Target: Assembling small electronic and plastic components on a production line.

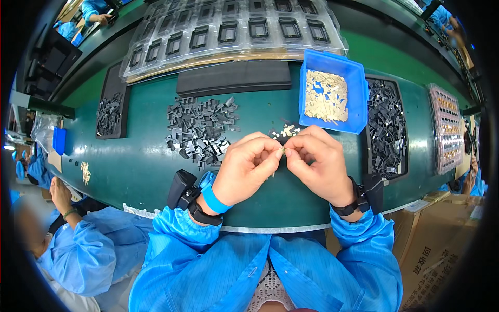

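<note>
My left hand (248,165) and my right hand (318,162) meet over the near middle of the green table. Both are closed, thumb and fingertips pinched together and almost touching each other. A tiny pale piece (283,151) seems to show between the fingertips, mostly hidden by them. Just beyond the fingers lies a small scatter of cream-coloured pieces (288,130). To the left of my left hand spreads a loose pile of small black plastic parts (200,127). Past my right hand stands a blue bin (358,104) holding many flat cream pieces (325,96).
Black trays of small black parts stand at the right (404,156) and left (125,112). A long black foam block (234,79) lies before stacked clear trays of black frames (228,32). A co-worker's sleeve (83,255) is at left, a cardboard box (431,244) at right.
</note>
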A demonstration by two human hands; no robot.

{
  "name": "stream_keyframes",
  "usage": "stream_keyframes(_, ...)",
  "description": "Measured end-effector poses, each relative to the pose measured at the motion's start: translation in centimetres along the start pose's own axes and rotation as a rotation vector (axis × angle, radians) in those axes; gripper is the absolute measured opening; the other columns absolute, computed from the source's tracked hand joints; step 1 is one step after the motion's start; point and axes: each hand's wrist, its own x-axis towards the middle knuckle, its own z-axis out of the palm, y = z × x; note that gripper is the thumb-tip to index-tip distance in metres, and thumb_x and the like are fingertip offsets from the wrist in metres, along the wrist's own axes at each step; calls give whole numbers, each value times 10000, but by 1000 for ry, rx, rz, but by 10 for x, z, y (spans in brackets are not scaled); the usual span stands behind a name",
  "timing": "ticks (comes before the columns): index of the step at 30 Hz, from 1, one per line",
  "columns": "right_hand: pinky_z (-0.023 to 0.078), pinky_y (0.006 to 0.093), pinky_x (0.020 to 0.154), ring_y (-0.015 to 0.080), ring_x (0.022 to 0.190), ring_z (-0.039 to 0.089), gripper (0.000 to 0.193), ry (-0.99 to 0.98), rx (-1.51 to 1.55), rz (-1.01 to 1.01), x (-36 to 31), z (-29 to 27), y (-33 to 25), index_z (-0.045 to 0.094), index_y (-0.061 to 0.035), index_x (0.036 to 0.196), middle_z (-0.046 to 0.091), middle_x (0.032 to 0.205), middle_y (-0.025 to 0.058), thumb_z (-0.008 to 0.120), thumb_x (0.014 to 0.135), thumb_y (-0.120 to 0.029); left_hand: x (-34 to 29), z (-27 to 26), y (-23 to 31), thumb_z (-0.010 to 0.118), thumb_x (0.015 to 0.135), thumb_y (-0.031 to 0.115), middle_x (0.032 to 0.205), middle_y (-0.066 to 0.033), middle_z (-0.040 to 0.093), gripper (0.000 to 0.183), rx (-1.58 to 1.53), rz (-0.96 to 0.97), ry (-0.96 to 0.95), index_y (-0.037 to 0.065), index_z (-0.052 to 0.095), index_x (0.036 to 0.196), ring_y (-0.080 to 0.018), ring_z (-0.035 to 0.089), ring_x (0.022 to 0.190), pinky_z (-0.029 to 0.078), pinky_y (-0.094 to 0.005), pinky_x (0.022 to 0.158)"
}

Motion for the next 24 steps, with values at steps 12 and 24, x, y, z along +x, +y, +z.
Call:
stream_keyframes(12, 478, 345, 528, 264, 610, 571, 72, 6, -341, -200, 0, 1, 5, 596, -22, 768, 529, 749, 88, 633, 713, -52, 4, 5, 2, 609, 781, -1, 796, -78, 569, 72, 431, 309, 63, -19, 600, 850, -127, 541, 606, 436, -249, 520)
stream_keyframes(24, 419, 252, 454, 135, 508, 515, 44, 408, -320, -96, 12, -19, 7, 581, -16, 743, 513, 676, 64, 620, 737, 2, 3, 0, 3, 543, 873, 47, 806, -26, 502, 68, -159, -66, 12, -17, 563, 878, -77, 535, 587, 432, -199, 496)
